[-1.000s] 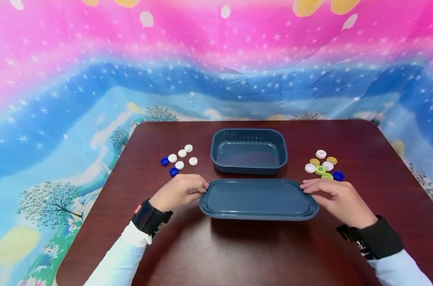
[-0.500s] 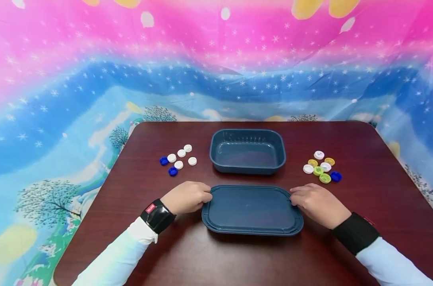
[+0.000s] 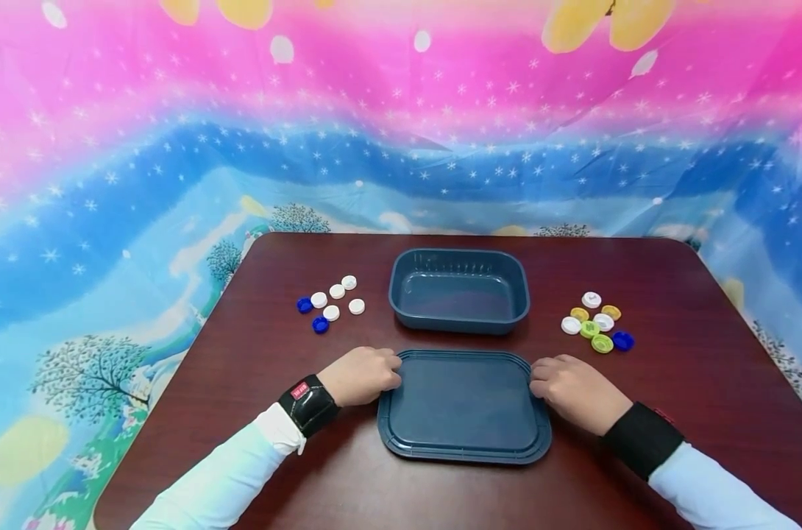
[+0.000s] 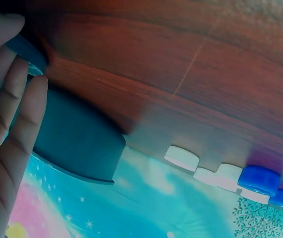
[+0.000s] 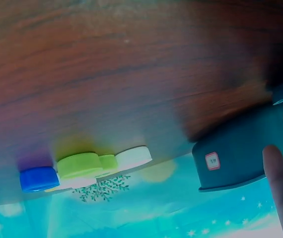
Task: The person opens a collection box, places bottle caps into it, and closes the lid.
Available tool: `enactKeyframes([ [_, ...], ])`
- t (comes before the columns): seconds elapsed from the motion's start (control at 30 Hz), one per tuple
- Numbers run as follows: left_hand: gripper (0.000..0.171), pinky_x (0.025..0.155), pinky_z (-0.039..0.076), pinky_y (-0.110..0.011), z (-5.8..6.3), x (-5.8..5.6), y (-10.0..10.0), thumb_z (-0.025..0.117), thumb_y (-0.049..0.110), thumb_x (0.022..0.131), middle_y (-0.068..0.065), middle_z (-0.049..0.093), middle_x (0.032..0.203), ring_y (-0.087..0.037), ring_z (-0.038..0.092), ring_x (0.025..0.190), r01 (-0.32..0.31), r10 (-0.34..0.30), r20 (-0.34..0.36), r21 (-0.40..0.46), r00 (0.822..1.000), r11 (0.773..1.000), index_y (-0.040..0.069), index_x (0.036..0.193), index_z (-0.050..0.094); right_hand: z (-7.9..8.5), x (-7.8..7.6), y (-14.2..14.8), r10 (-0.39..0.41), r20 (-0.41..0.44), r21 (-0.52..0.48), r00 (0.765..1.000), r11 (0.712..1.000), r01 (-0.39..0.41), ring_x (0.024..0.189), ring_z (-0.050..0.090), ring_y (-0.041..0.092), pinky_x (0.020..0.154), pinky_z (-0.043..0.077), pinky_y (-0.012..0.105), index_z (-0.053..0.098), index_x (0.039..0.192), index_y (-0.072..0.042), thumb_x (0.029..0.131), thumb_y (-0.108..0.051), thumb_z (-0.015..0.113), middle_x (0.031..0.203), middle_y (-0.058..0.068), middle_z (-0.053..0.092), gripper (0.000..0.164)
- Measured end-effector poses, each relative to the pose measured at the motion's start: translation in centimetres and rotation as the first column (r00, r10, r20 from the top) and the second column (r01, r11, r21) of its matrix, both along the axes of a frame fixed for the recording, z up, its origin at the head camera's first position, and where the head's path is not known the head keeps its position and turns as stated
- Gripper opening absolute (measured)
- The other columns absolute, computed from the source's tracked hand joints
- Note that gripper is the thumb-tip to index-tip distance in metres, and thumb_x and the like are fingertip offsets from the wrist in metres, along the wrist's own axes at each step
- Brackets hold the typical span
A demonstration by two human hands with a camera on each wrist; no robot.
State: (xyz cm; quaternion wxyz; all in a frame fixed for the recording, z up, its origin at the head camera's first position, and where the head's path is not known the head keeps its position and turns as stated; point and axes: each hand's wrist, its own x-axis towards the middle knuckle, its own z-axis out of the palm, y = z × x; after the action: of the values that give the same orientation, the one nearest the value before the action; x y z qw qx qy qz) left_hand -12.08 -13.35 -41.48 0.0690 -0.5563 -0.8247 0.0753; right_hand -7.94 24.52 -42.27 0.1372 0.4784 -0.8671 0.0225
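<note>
A dark blue-grey lid lies low over the near middle of the table, its broad face up. My left hand pinches its left end; in the left wrist view the thumb and fingers meet round the lid's edge. At the opposite end my right hand grips the lid's right rim, its fingers partly cut off in the right wrist view. Just beyond the lid stands a matching open plastic box, with a small label on its side.
Several bottle caps lie left of the box, among them a white cap and a blue cap. To the right are more, including a green cap, a yellow cap and a blue cap. A patterned cloth hangs behind.
Both hands have drawn the lid toward the body and lowered it, turning it flatter. The box and the caps stay in place.
</note>
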Motion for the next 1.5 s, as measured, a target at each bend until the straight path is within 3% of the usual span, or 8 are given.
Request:
enactKeyframes([
  [0.4, 0.017, 0.060, 0.047, -0.026, -0.2, -0.2, -0.4, 0.071, 0.004, 0.082, 0.003, 0.058, 0.079, -0.013, 0.054, 0.075, -0.028, 0.030, -0.043, 0.040, 0.999, 0.999, 0.020, 0.083, 0.077, 1.0, 0.0, -0.5, -0.063, 0.049, 0.102, 0.997, 0.993, 0.057, 0.087, 0.061, 0.018, 0.077, 0.054, 0.041, 0.077, 0.084, -0.013, 0.071, -0.006, 0.084, 0.087, 0.001, 0.068, 0.016],
  [0.8, 0.020, 0.066, 0.048, -0.024, 0.5, 0.2, -1.0, 0.065, -0.003, 0.081, 0.004, 0.058, 0.076, -0.012, 0.057, 0.075, -0.093, 0.077, 0.127, 0.126, 0.989, 0.988, 0.016, 0.080, 0.073, 1.2, 0.8, -0.3, -0.113, 0.174, 0.007, 0.978, 0.994, 0.113, 0.089, 0.062, 0.019, 0.076, 0.055, 0.041, 0.075, 0.092, -0.012, 0.071, -0.006, 0.084, 0.097, 0.003, 0.066, 0.024],
  [0.93, 0.016, 0.065, 0.048, -0.024, 1.4, -0.9, -0.8, 0.065, 0.000, 0.082, 0.005, 0.056, 0.077, -0.011, 0.056, 0.074, -0.143, 0.115, 0.122, 0.256, 0.986, 0.956, 0.015, 0.081, 0.071, 2.2, 0.4, 0.3, -0.148, 0.211, -0.087, 0.966, 0.982, 0.169, 0.092, 0.063, 0.018, 0.077, 0.056, 0.040, 0.074, 0.096, -0.012, 0.069, -0.002, 0.085, 0.101, 0.002, 0.067, 0.031],
  [1.1, 0.006, 0.066, 0.051, -0.026, 2.7, -2.8, -0.2, 0.068, 0.008, 0.086, 0.002, 0.060, 0.084, -0.013, 0.058, 0.075, -0.258, 0.232, 0.112, 0.407, 0.966, 0.876, 0.013, 0.089, 0.071, 3.7, -0.5, 1.4, -0.255, 0.191, -0.160, 0.948, 0.945, 0.287, 0.097, 0.064, 0.024, 0.078, 0.055, 0.042, 0.073, 0.102, -0.009, 0.069, -0.003, 0.085, 0.105, 0.006, 0.067, 0.036],
  [1.23, 0.015, 0.068, 0.055, -0.033, 3.3, -4.3, 0.4, 0.070, 0.016, 0.088, -0.004, 0.066, 0.093, -0.018, 0.064, 0.079, -0.441, 0.400, 0.192, 0.479, 0.896, 0.759, 0.008, 0.100, 0.072, 4.2, -1.2, 2.8, -0.362, 0.201, -0.197, 0.910, 0.895, 0.399, 0.099, 0.063, 0.032, 0.079, 0.054, 0.050, 0.071, 0.109, -0.004, 0.072, -0.006, 0.084, 0.107, 0.014, 0.067, 0.039],
  [1.3, 0.025, 0.071, 0.056, -0.036, 3.3, -5.0, 0.7, 0.071, 0.022, 0.088, -0.008, 0.068, 0.097, -0.022, 0.066, 0.082, -0.556, 0.492, 0.267, 0.500, 0.829, 0.664, 0.006, 0.107, 0.072, 4.4, -1.7, 3.6, -0.424, 0.235, -0.218, 0.874, 0.854, 0.473, 0.099, 0.062, 0.035, 0.079, 0.052, 0.053, 0.069, 0.112, -0.002, 0.074, -0.006, 0.083, 0.109, 0.017, 0.066, 0.041],
  [1.4, 0.035, 0.075, 0.056, -0.039, 3.1, -5.9, 1.0, 0.070, 0.027, 0.090, -0.013, 0.070, 0.102, -0.025, 0.067, 0.085, -0.706, 0.567, 0.424, 0.491, 0.706, 0.511, 0.002, 0.115, 0.069, 4.6, -2.7, 5.0, -0.497, 0.300, -0.221, 0.814, 0.794, 0.567, 0.100, 0.059, 0.041, 0.081, 0.049, 0.059, 0.065, 0.117, 0.002, 0.078, -0.004, 0.079, 0.112, 0.024, 0.063, 0.042],
  [1.5, 0.041, 0.078, 0.055, -0.040, 2.6, -6.5, 1.1, 0.069, 0.028, 0.091, -0.014, 0.070, 0.104, -0.025, 0.068, 0.088, -0.803, 0.566, 0.570, 0.433, 0.596, 0.410, 0.000, 0.121, 0.066, 4.8, -3.9, 6.2, -0.541, 0.363, -0.194, 0.759, 0.753, 0.629, 0.104, 0.056, 0.045, 0.084, 0.046, 0.062, 0.062, 0.121, 0.006, 0.082, -0.002, 0.074, 0.116, 0.029, 0.060, 0.042],
])
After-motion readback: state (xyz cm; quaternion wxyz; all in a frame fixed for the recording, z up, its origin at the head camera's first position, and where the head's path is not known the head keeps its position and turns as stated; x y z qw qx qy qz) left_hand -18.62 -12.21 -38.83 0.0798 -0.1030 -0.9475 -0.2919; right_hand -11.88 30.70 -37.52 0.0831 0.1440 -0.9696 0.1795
